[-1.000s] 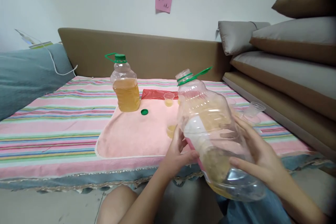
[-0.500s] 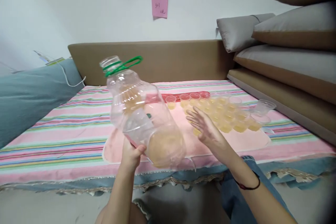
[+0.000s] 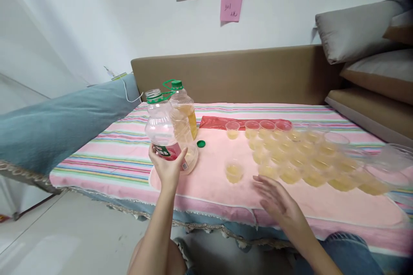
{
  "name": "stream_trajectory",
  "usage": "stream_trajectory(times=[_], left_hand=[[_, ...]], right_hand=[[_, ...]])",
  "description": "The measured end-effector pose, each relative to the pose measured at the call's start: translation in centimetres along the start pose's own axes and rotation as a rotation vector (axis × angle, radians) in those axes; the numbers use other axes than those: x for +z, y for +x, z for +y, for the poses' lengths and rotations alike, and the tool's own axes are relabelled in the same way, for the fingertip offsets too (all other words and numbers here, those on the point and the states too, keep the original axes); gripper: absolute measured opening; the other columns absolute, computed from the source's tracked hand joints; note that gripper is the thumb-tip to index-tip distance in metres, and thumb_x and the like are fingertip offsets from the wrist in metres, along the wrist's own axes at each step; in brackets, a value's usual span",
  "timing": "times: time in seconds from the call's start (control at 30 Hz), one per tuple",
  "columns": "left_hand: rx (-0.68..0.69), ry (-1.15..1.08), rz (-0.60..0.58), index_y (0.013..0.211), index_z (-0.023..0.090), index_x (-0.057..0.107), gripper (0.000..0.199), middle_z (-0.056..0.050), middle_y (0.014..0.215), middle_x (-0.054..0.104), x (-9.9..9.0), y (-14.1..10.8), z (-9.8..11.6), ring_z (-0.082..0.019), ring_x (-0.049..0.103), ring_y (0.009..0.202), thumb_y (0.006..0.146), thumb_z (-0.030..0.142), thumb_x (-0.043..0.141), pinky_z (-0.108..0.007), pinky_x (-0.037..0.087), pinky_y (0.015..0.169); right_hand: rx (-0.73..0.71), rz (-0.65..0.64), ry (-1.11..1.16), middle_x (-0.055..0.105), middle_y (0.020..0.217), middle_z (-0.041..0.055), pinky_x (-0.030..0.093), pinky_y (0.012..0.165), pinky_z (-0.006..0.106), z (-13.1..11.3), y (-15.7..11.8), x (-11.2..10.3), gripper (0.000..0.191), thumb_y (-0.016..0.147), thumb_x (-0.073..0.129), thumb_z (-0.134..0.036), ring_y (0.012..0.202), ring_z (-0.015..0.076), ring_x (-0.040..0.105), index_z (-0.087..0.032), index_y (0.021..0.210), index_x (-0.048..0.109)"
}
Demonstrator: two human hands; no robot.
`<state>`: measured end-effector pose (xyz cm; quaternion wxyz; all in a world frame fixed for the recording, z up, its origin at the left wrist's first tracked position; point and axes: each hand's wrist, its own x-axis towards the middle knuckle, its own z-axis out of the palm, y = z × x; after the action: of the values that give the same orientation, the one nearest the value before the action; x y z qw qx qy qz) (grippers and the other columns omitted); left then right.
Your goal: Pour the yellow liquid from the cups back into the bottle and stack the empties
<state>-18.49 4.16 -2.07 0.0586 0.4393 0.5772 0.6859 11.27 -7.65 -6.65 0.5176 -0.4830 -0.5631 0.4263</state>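
My left hand grips a large clear plastic bottle around its label. The bottle is uncapped, looks empty, and leans slightly left; a green handle ring circles its neck. Just behind it stands a second bottle with yellow liquid and a green cap on. A loose green cap lies beside them. My right hand is open, fingers stretched out, holding nothing. It hovers near a clear plastic cup of yellow liquid and the packed rows of similar cups.
A striped pink cloth covers the bed-like surface. A red plastic wrapper lies behind the cups. Stacked cushions rise at the right; a blue-green bolster runs along the left. A brown backrest stands behind.
The clear bottle has gone from strongly tilted to nearly upright and come down beside the second bottle. My right hand has lowered, still open. The view has swung left.
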Motion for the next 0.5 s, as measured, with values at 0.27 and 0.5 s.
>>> stream_trajectory(times=[0.27,0.5], left_hand=[[0.053,0.229,0.101,0.141,0.014,0.022,0.115,-0.023,0.145,0.032,2.5,-1.5,-0.2,-0.035,0.031,0.14,0.053,0.041,0.089,-0.051,0.024,0.117],[0.19,0.214,0.068,0.145,0.012,0.007,0.122,-0.028,0.154,0.007,2.0,-3.2,1.4,-0.039,0.002,0.149,0.059,0.043,0.086,-0.055,0.008,0.121]], right_hand=[[0.018,0.004,-0.093,0.061,0.132,0.011,0.049,0.103,0.048,0.5,-1.5,0.8,0.042,0.086,0.062,-0.045,0.119,0.0271,0.06,-0.027,0.124,0.057],[0.02,-0.025,-0.109,0.061,0.132,0.0108,0.049,0.104,0.047,0.1,-1.4,0.3,0.043,0.086,0.062,-0.042,0.12,0.0263,0.06,-0.026,0.126,0.057]])
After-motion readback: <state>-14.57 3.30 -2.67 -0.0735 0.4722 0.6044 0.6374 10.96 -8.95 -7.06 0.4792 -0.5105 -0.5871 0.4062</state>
